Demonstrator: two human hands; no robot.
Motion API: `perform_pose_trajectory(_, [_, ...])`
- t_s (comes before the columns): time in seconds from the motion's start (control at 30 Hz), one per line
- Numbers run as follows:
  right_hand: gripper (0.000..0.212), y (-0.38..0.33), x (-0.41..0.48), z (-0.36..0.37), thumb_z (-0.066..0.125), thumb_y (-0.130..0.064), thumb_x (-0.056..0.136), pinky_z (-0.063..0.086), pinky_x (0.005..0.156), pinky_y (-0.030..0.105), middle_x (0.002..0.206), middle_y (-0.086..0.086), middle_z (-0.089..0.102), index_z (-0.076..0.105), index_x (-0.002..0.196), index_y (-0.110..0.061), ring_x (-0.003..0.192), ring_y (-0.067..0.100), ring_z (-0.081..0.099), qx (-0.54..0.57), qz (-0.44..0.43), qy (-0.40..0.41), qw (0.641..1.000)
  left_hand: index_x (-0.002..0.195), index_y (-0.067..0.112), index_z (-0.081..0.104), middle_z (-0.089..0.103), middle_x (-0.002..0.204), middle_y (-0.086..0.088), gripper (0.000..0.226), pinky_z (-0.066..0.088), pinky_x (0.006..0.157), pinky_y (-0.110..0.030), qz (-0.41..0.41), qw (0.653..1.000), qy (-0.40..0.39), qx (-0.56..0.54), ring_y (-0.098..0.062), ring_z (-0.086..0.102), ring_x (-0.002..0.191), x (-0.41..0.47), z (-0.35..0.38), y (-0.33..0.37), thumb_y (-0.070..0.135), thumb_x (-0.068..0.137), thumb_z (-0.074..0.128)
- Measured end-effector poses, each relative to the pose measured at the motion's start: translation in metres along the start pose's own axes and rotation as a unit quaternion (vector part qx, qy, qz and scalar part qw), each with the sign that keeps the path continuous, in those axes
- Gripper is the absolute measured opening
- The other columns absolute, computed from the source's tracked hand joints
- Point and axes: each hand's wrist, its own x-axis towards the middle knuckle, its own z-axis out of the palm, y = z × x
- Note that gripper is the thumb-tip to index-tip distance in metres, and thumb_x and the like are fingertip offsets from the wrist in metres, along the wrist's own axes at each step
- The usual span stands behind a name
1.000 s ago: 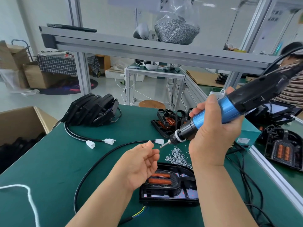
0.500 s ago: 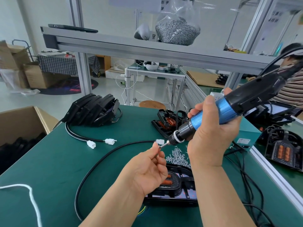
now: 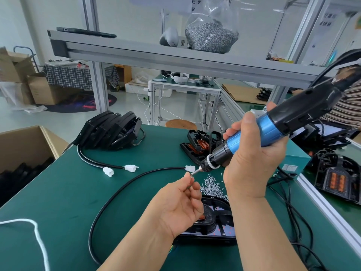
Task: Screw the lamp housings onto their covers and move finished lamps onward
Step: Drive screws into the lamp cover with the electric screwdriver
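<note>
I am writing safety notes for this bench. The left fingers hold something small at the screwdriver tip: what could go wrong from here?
1. The left hand pinches a small screw right at the bit of the electric screwdriver that the right hand grips; if it spins, fingertips could be nicked.
2. The screw could slip and fall into the screw pile or onto the lamp below.
</note>
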Motion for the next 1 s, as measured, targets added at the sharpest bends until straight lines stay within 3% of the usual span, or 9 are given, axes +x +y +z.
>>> perform_pose_trajectory(0.4, [0.031, 0.001, -0.001, 0.001, 0.068, -0.025, 0.083, 0.054, 0.061, 0.027, 0.069, 0.001, 0.061, 0.056, 0.111, -0.029, 0.058, 0.014, 0.061, -0.038, -0.021, -0.022, 0.999, 0.080, 0.011, 0.053, 0.055, 0.065, -0.004, 0.024, 0.038, 0.038, -0.018, 0.002, 1.000, -0.011, -0.005, -0.010, 0.045, 0.045, 0.003, -0.001, -0.001, 0.026, 0.098, 0.054])
perform_pose_trajectory(0.5, [0.032, 0.000, -0.001, 0.001, 0.068, -0.025, 0.083, 0.054, 0.062, 0.028, 0.071, 0.004, 0.060, 0.056, 0.113, -0.029, 0.059, 0.015, 0.061, -0.035, -0.023, -0.030, 0.999, 0.084, 0.010, 0.059, 0.054, 0.066, -0.002, 0.028, 0.034, 0.036, -0.018, 0.073, 0.991, 0.011, 0.115, -0.008, 0.040, 0.043, 0.003, -0.005, 0.001, 0.035, 0.097, 0.057])
perform_pose_trajectory(0.57, [0.034, -0.001, 0.001, 0.000, 0.069, -0.025, 0.083, 0.054, 0.063, 0.028, 0.071, 0.004, 0.060, 0.056, 0.115, -0.028, 0.060, 0.015, 0.061, -0.032, -0.021, -0.030, 0.999, 0.090, 0.014, 0.063, 0.057, 0.068, 0.003, 0.034, 0.034, 0.042, -0.022, 0.217, 0.908, 0.094, 0.347, -0.007, 0.039, 0.044, 0.001, -0.011, 0.010, 0.046, 0.097, 0.053])
perform_pose_trajectory(0.67, [0.029, -0.002, -0.001, 0.000, 0.069, -0.026, 0.083, 0.053, 0.062, 0.028, 0.070, 0.004, 0.060, 0.057, 0.108, -0.031, 0.059, 0.016, 0.061, -0.042, -0.015, -0.038, 0.998, 0.087, 0.030, 0.059, 0.063, 0.073, 0.009, 0.033, 0.042, 0.059, -0.029, 0.373, 0.660, 0.249, 0.602, -0.007, 0.055, 0.061, -0.004, -0.026, 0.030, 0.057, 0.096, 0.042])
perform_pose_trajectory(0.73, [0.021, -0.002, -0.004, 0.001, 0.070, -0.027, 0.082, 0.053, 0.060, 0.027, 0.069, 0.003, 0.059, 0.062, 0.097, -0.040, 0.058, 0.016, 0.060, -0.049, 0.002, -0.062, 0.997, 0.088, 0.026, 0.055, 0.064, 0.084, 0.005, 0.039, 0.044, 0.069, -0.033, 0.310, 0.546, 0.291, 0.722, -0.018, 0.060, 0.080, 0.001, -0.035, 0.039, 0.057, 0.099, 0.035])
perform_pose_trajectory(0.77, [0.020, -0.001, -0.007, 0.002, 0.070, -0.029, 0.081, 0.053, 0.060, 0.027, 0.068, 0.002, 0.059, 0.064, 0.090, -0.045, 0.058, 0.016, 0.060, -0.051, 0.017, -0.076, 0.996, 0.086, 0.022, 0.054, 0.065, 0.087, 0.000, 0.043, 0.043, 0.070, -0.033, 0.259, 0.513, 0.286, 0.767, -0.023, 0.061, 0.085, 0.006, -0.039, 0.040, 0.056, 0.100, 0.033])
perform_pose_trajectory(0.8, [0.020, -0.001, -0.010, 0.002, 0.071, -0.030, 0.079, 0.052, 0.060, 0.026, 0.069, 0.002, 0.059, 0.065, 0.085, -0.049, 0.058, 0.016, 0.060, -0.056, 0.033, -0.091, 0.994, 0.084, 0.019, 0.053, 0.066, 0.085, -0.002, 0.046, 0.043, 0.068, -0.032, 0.218, 0.508, 0.270, 0.789, -0.023, 0.064, 0.084, 0.011, -0.043, 0.039, 0.057, 0.100, 0.032])
perform_pose_trajectory(0.9, [0.021, -0.001, -0.018, 0.002, 0.070, -0.033, 0.077, 0.052, 0.060, 0.026, 0.068, 0.001, 0.060, 0.065, 0.081, -0.053, 0.058, 0.015, 0.059, -0.077, 0.068, -0.138, 0.985, 0.089, 0.024, 0.056, 0.064, 0.072, 0.005, 0.042, 0.042, 0.056, -0.026, 0.166, 0.599, 0.202, 0.757, -0.007, 0.063, 0.055, 0.018, -0.051, 0.027, 0.061, 0.095, 0.039])
perform_pose_trajectory(1.0, [0.021, 0.000, -0.024, 0.000, 0.070, -0.034, 0.077, 0.052, 0.061, 0.023, 0.067, 0.001, 0.060, 0.065, 0.085, -0.053, 0.058, 0.015, 0.059, -0.084, 0.087, -0.175, 0.977, 0.101, 0.031, 0.060, 0.066, 0.075, 0.006, 0.025, 0.042, 0.053, -0.023, 0.194, 0.668, 0.186, 0.694, -0.011, 0.055, 0.055, 0.026, -0.060, 0.017, 0.052, 0.093, 0.049])
